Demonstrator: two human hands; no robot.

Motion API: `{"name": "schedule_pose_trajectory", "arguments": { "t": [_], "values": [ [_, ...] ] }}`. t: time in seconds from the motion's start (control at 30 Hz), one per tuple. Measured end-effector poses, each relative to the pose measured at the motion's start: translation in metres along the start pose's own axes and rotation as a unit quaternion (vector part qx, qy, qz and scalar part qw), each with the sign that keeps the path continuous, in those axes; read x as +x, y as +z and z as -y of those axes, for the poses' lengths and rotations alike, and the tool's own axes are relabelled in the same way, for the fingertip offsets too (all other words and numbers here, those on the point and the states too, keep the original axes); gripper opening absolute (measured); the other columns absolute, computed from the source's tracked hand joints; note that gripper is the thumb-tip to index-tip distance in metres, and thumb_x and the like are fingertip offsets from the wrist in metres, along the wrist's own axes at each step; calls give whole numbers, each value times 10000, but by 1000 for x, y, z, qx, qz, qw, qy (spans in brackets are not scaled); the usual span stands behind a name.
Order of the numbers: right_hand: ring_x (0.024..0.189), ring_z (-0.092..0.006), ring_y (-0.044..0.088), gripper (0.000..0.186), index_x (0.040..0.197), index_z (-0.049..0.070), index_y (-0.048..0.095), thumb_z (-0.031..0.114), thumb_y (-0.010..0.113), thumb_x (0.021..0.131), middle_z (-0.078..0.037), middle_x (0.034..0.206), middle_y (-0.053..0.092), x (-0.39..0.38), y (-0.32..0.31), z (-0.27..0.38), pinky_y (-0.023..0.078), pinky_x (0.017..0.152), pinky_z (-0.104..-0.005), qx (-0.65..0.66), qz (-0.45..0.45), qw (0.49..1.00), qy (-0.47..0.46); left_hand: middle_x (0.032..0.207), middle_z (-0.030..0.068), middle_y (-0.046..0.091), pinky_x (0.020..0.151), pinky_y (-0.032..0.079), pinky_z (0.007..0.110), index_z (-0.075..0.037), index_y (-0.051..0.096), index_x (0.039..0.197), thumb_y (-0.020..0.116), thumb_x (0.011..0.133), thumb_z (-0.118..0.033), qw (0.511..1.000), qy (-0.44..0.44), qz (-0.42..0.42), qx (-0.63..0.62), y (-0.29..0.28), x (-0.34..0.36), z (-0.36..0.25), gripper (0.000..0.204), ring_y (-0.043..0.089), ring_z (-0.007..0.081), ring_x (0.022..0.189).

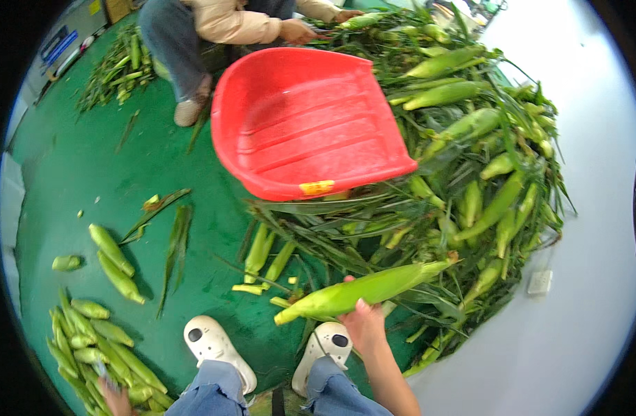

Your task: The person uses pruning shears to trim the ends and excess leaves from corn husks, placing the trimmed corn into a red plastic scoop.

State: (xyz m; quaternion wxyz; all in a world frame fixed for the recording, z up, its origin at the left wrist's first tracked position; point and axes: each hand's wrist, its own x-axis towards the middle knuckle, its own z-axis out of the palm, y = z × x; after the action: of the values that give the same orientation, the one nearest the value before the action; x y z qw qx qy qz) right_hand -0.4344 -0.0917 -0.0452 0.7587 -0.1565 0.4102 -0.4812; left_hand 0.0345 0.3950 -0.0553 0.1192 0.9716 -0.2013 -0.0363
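An unhusked green corn cob (337, 294) is in my right hand (363, 315), its fingers wrapped round the middle and the cob lying crosswise above my right white clog (316, 367). At the lower left edge my left hand (114, 396) is closed on a small grey-blue tool (102, 374), only partly visible, over a pile of trimmed corn cobs (141, 367). More cobs (117, 274) lie loose on the green floor left of my feet.
A red plastic scoop-shaped tray (304, 118) rests by a large heap of corn and leaves (484, 201) along the white wall (581, 305). Another person (235, 21) crouches behind it, hands in the leaves. A smaller leafy pile (117, 69) is at the back left.
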Motion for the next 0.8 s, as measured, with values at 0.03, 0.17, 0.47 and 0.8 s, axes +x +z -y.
{"name": "schedule_pose_trajectory", "arguments": {
  "t": [0.03, 0.17, 0.47, 0.8],
  "values": [
    [1110, -253, 518, 507, 1252, 112, 367, 43, 620, 819, -113, 1289, 467, 4, 2, 8, 473, 910, -454, -22, -49, 998, -40, 1340, 178, 408, 857, 444, 400, -27, 227, 1401, 606, 733, -108, 939, -158, 228, -205, 2, 21, -98, 772, 459, 288, 1135],
    [1102, -223, 518, 488, 1248, 91, 362, -5, 584, 824, -107, 1237, 485, 16, 31, 7, 465, 929, -388, -73, -119, 982, -128, 1139, 112, 538, 826, 470, 350, -101, 322, 1364, 572, 766, -48, 712, -100, 535, -443, 26, 32, -331, 650, 547, 223, 1020],
    [1236, -282, 423, 624, 1298, 44, 340, -58, 496, 703, -135, 1292, 439, -2, 15, 4, 316, 1062, -447, -223, -3, 939, -262, 1002, 27, 529, 837, 433, 259, -40, 342, 1298, 634, 808, -157, 458, -101, 805, -363, 89, -56, -509, 582, 518, 104, 922],
    [1192, -267, 462, 566, 1303, 57, 345, 50, 591, 793, -121, 1281, 451, -6, 7, -10, 381, 1029, -425, -116, -118, 961, -222, 781, 48, 560, 588, 497, 294, 5, 428, 1184, 541, 801, -76, 515, -62, 739, -429, 120, -78, -483, 408, 582, 148, 635]
  ]
}}
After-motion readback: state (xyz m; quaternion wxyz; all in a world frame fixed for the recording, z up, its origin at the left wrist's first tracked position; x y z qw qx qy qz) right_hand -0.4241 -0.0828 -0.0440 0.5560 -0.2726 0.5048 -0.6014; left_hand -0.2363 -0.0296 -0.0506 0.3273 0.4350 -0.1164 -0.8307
